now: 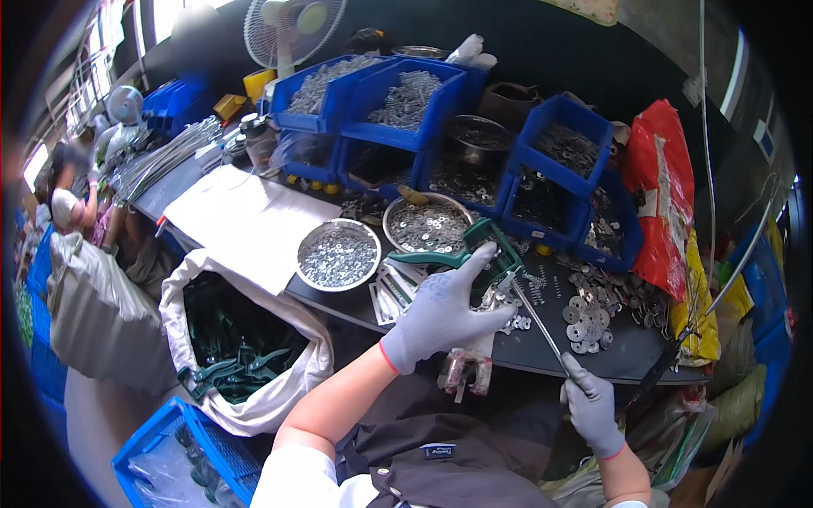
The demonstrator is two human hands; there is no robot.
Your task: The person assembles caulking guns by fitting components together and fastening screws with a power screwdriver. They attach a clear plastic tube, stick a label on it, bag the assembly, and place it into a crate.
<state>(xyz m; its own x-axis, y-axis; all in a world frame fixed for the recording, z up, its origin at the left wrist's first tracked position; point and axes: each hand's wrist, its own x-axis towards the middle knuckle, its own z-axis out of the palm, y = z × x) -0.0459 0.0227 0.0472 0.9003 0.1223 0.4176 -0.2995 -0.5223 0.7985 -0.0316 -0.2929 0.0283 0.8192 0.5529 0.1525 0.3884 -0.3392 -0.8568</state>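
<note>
My gloved left hand [445,309] is closed around a green caulking gun handle [489,235], held over the front of the dark workbench [627,360]. From its body a thin metal rod [539,320] slants down towards me on the right. My gloved right hand [590,405] grips the rod's lower end, past the bench edge. Just left of the green handle stand a metal bowl of small washers [298,262] and a second bowl of washers [386,222]. Small springs [542,284] and flat metal plates [589,317] lie to the right of the rod.
Stacked blue bins [398,137] hold springs and metal parts at the back. A white cloth sack [315,326] with green handles [241,368] stands at left, above a blue crate [152,432]. Red sacking [665,195] hangs at right. Another person [76,203] sits far left.
</note>
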